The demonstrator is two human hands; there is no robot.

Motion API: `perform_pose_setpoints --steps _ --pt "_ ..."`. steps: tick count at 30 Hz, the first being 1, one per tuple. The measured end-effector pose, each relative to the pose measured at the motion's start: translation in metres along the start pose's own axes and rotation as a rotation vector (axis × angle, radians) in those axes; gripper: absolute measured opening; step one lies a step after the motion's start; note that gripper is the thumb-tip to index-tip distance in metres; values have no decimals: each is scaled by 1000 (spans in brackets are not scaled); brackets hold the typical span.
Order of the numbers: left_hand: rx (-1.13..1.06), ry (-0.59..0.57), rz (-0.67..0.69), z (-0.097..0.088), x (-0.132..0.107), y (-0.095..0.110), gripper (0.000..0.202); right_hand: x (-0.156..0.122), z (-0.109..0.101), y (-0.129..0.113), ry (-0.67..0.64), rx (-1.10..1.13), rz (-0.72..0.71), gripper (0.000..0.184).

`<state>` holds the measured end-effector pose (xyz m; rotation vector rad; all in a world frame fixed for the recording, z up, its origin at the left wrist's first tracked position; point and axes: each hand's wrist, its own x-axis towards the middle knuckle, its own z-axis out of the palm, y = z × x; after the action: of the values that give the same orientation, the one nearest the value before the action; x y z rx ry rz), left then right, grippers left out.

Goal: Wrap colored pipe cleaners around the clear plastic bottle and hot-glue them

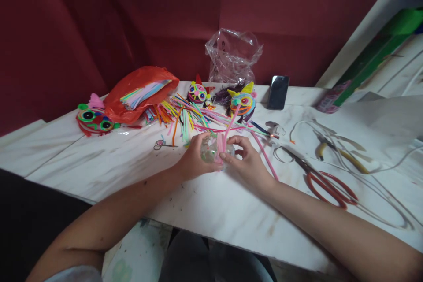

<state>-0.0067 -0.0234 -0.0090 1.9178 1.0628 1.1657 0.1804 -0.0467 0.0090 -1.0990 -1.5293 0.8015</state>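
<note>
Between my two hands is a clear plastic bottle piece (pixel 209 153) with pink pipe cleaners (pixel 220 143) wound round its middle. My left hand (pixel 194 158) wraps its left side, thumb below and fingers on top. On the right, my right hand (pixel 243 158) pinches the pink strand against the bottle piece with thumb and fingers. One pink end sticks up from the band. Another pink pipe cleaner (pixel 266 156) lies beside my right wrist. Small scissors (pixel 160 144) rest to the left of my left hand.
Loose coloured pipe cleaners (pixel 185 116), a red bag (pixel 142 92) and several decorated animal heads (pixel 243 101) line the back. A phone (pixel 278 92) leans there. Red-handled scissors (pixel 330 187), yellow-handled pliers (pixel 343 156) and a white cable (pixel 393 165) lie right. A clear bag (pixel 233 55) stands behind.
</note>
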Motion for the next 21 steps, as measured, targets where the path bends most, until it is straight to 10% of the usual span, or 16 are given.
perform_pose_setpoints --steps 21 --pt "83 -32 122 -4 0 8 81 1 -2 0 -5 88 107 35"
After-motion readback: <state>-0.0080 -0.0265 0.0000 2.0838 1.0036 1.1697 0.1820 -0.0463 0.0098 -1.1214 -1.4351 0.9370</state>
